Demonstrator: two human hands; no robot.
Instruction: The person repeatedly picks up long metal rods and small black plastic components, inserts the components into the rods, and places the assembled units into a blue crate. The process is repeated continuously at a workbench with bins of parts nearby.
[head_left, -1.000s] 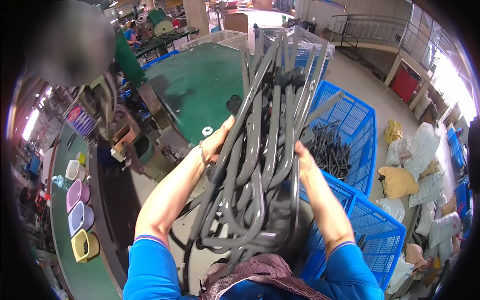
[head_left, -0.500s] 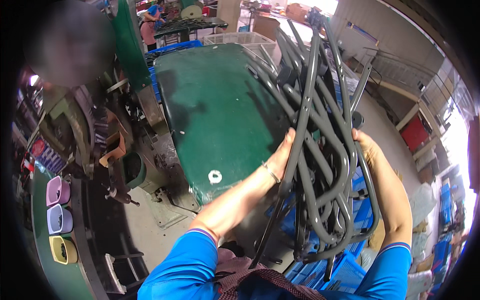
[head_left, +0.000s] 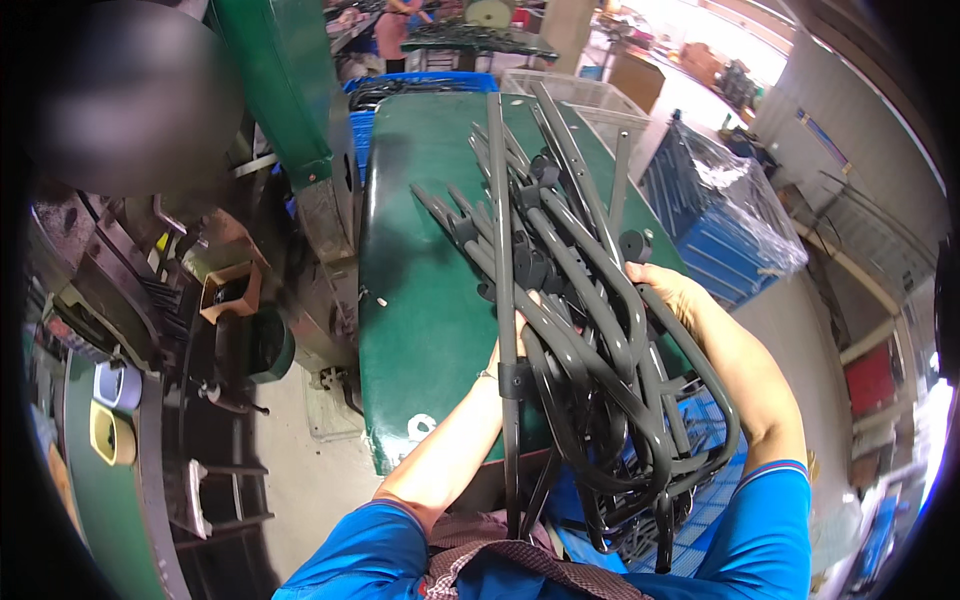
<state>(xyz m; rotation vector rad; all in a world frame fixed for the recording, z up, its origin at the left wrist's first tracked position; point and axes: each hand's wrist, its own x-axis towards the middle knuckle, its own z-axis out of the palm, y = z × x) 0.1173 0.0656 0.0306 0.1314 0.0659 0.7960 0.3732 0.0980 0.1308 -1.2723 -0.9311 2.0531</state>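
Note:
A bundle of dark grey bent metal tube frames point(head_left: 585, 360) lies slanting over the green table point(head_left: 420, 240), its looped ends hanging past the near edge towards me. Black plastic fittings point(head_left: 530, 265) sit on several tubes. My left hand point(head_left: 522, 318) grips the bundle from its left side, its fingers mostly hidden behind the tubes. On the opposite side, my right hand point(head_left: 662, 286) is closed around the outer tubes, the thumb on top near a round black fitting point(head_left: 635, 245). One long straight tube point(head_left: 504, 220) runs along the bundle's left edge.
Below the looped ends is a blue plastic crate point(head_left: 715, 425). Film-wrapped blue crates point(head_left: 700, 225) stand right of the table. A green machine column point(head_left: 275, 85) and a stool-like rack point(head_left: 235, 495) are left. Small purple point(head_left: 118, 385) and yellow point(head_left: 112, 435) bins hold dark parts. Another person point(head_left: 392, 35) stands far back.
Both hands have carried the tube bundle left and over the green table, where its far ends now rest or hover. My view has turned to the right.

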